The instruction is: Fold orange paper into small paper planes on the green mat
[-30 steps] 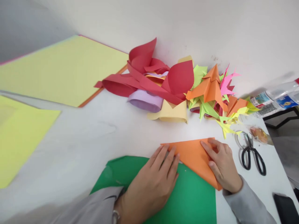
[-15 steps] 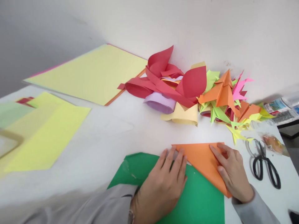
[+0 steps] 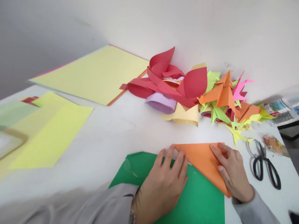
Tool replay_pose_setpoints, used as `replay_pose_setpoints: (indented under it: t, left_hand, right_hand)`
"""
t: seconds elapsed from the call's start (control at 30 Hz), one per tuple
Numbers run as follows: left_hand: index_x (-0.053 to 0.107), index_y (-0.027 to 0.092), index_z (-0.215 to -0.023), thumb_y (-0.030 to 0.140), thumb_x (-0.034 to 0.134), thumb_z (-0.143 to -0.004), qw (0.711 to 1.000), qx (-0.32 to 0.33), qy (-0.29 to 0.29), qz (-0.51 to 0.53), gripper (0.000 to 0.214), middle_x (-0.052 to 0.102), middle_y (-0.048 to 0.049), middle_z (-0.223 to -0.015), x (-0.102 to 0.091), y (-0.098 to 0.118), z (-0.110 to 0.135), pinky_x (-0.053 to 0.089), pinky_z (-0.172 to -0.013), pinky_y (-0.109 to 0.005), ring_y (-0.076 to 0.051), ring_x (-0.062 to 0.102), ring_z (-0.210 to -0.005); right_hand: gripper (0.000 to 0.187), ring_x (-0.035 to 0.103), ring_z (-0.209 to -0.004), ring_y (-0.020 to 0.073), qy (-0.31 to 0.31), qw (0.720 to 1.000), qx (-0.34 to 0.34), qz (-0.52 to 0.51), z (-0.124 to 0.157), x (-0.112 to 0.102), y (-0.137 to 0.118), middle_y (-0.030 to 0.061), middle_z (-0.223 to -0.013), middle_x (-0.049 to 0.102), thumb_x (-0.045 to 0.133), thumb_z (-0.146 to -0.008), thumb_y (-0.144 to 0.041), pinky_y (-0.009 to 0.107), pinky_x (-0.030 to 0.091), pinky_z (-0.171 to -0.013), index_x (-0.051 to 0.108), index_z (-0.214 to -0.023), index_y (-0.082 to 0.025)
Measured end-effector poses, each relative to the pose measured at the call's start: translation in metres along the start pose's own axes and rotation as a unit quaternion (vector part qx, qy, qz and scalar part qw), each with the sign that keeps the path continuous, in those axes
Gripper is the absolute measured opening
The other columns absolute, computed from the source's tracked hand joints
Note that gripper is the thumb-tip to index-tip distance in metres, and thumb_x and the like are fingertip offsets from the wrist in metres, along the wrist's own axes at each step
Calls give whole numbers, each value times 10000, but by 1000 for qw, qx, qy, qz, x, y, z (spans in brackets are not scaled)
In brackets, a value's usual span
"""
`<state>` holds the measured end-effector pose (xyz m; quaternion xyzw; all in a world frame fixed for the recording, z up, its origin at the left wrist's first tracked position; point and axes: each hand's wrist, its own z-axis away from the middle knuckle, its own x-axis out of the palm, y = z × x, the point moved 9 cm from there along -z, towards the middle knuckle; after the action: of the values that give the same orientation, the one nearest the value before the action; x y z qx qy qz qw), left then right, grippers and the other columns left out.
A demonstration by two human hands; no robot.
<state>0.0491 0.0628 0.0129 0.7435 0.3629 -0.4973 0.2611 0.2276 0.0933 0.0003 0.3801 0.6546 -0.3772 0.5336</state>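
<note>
A folded orange sheet of paper (image 3: 198,155), shaped like a triangle, lies at the front right, partly over a large green sheet (image 3: 201,189). My left hand (image 3: 163,177) rests flat across the green sheet, its fingers slightly spread and their tips at the orange paper's left corner. On the right side of the fold lies my right hand (image 3: 233,169), open, with index finger and thumb apart and touching the paper. Its other fingers are bent and partly hidden. Black-handled scissors (image 3: 266,165) lie just right of this hand.
Curled red paper pieces (image 3: 163,84) stand behind, beside a heap of folded paper figures (image 3: 225,90). Large pale yellow sheets (image 3: 93,74) lean at the back left. Bright yellow paper (image 3: 53,137) lies on the white table (image 3: 112,127). A plastic packet (image 3: 273,143) is near the right edge.
The view has shifted slightly, so the things at the left appear a little further right. Both hands stay on the papers in nearly the same pose.
</note>
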Motion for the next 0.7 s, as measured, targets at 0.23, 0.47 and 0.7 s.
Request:
replay_pose_setpoints:
  t: [0.23,0.47,0.7]
  left_hand:
    - [640,106,-1170,368,460,-906,1000,-4,5,-9,414,637,-137,-1217,-4,0,-1,342,-949,-560,-405,524,-1154]
    - [643,62,-1159,346,462,-906,1000,20,11,-18,422,633,-169,-1222,-3,3,-2,350,-972,-491,-377,542,-1150]
    - [635,98,-1185,372,459,-906,1000,7,-2,-15,428,618,-149,-1248,0,2,0,361,-962,-525,-393,513,-1174]
  right_hand:
    - [520,454,-954,272,0,1000,-3,10,1,1,2,114,-1283,438,263,-953,-477,457,373,-830,366,-1434,-309]
    - [515,460,-951,271,1,1000,-5,7,1,1,1,110,-1275,447,270,-953,-471,457,376,-831,348,-1441,-328]
    - [520,451,-961,277,-1,1000,-4,4,0,2,2,109,-1275,438,254,-953,-482,465,372,-835,344,-1441,-327]
